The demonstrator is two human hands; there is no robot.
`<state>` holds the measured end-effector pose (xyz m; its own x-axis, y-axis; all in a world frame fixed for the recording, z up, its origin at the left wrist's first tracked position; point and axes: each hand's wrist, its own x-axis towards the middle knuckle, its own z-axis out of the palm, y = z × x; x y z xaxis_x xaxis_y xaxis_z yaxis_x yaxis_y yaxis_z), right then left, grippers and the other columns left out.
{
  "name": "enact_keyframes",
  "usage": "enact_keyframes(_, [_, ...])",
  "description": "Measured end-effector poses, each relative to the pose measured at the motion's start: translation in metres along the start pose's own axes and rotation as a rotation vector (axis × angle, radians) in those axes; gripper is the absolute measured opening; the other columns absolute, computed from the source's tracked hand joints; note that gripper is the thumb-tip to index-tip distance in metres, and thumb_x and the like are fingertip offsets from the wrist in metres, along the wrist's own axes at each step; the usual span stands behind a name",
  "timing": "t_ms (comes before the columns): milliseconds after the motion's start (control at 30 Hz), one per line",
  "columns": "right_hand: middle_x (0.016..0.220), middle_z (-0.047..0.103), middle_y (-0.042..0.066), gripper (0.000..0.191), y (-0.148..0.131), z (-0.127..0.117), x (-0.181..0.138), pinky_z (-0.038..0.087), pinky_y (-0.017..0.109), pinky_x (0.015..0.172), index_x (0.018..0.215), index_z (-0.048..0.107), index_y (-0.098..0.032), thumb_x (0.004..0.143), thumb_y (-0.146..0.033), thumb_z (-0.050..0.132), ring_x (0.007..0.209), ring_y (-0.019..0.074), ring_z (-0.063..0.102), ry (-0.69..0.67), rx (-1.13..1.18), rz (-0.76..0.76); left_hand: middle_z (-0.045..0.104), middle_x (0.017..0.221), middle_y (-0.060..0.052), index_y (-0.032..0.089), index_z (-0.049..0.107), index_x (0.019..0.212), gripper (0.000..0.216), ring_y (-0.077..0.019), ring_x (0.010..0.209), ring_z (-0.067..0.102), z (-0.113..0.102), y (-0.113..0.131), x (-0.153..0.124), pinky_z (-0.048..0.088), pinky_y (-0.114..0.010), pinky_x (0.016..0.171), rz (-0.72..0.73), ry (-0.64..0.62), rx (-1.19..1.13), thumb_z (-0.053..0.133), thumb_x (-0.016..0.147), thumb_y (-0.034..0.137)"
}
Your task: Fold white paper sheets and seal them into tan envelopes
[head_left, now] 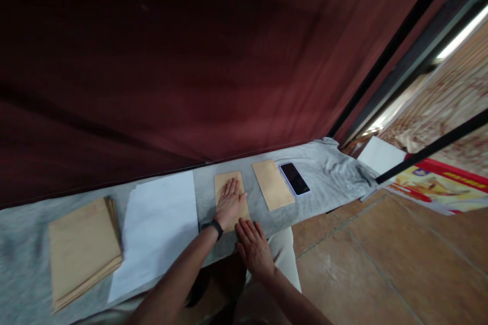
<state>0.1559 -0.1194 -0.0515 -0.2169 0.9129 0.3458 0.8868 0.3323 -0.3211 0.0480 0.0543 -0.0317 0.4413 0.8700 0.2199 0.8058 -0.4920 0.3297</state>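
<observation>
My left hand [230, 204] lies flat on a brown paper envelope [223, 183], fingers stretched toward its far edge. A dark band circles that wrist. At the near right corner of the same envelope my right hand [254, 249] rests with its fingers extended, touching the paper's edge. To the right is another brown envelope [273, 185], lying flat by itself. A stack of white paper [160, 228] spreads out on the left. Beyond it sits a pile of larger brown envelopes [84, 244], slightly fanned at the side.
A grey cloth [324, 167] covers the narrow bench, wrinkled at its right end. A phone [295, 179] lies right of the envelopes. A dark red panel [229, 86] rises behind. A black metal bar [385, 61] and a printed carton [438, 185] are at the right, above the tiled floor [366, 254].
</observation>
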Motion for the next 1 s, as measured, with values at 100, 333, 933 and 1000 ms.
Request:
enact_keyframes(100, [0.157, 0.046, 0.005, 0.056, 0.0, 0.001, 0.0, 0.034, 0.045, 0.121, 0.156, 0.037, -0.023, 0.102, -0.03, 0.05, 0.142, 0.0227, 0.045, -0.018, -0.017, 0.001, 0.04, 0.158, -0.022, 0.003, 0.041, 0.15, 0.063, -0.0308, 0.15, 0.032, 0.003, -0.004, 0.02, 0.025, -0.049, 0.123, -0.017, -0.073, 0.109, 0.036, 0.101, 0.043])
enact_keyframes(333, [0.156, 0.047, 0.005, 0.06, 0.001, 0.005, 0.0, 0.034, 0.044, 0.12, 0.157, 0.035, -0.025, 0.102, -0.039, 0.053, 0.141, 0.0233, 0.047, 0.002, -0.001, 0.007, 0.039, 0.16, -0.018, 0.006, 0.04, 0.152, 0.062, -0.0285, 0.151, 0.031, 0.003, -0.003, 0.025, 0.022, -0.048, 0.125, -0.004, -0.123, 0.198, 0.031, 0.103, 0.043])
enact_keyframes(933, [0.16, 0.041, 0.008, 0.061, 0.008, 0.0, -0.003, 0.033, 0.046, 0.122, 0.158, 0.031, -0.017, 0.102, -0.031, 0.049, 0.147, 0.0239, 0.038, -0.077, -0.018, -0.077, 0.044, 0.158, -0.011, 0.018, 0.026, 0.16, 0.066, -0.024, 0.147, 0.04, -0.017, 0.002, -0.157, 0.035, -0.045, 0.12, 0.212, -0.019, 0.141, 0.044, 0.101, 0.043])
enact_keyframes(1000, [0.159, 0.042, 0.008, 0.058, 0.007, -0.001, -0.002, 0.031, 0.047, 0.122, 0.157, 0.034, -0.018, 0.102, -0.032, 0.049, 0.147, 0.024, 0.038, -0.08, -0.014, -0.066, 0.045, 0.158, -0.012, 0.018, 0.024, 0.16, 0.066, -0.0245, 0.146, 0.042, -0.017, 0.004, -0.167, 0.036, -0.046, 0.119, 0.207, 0.007, 0.165, 0.044, 0.101, 0.041])
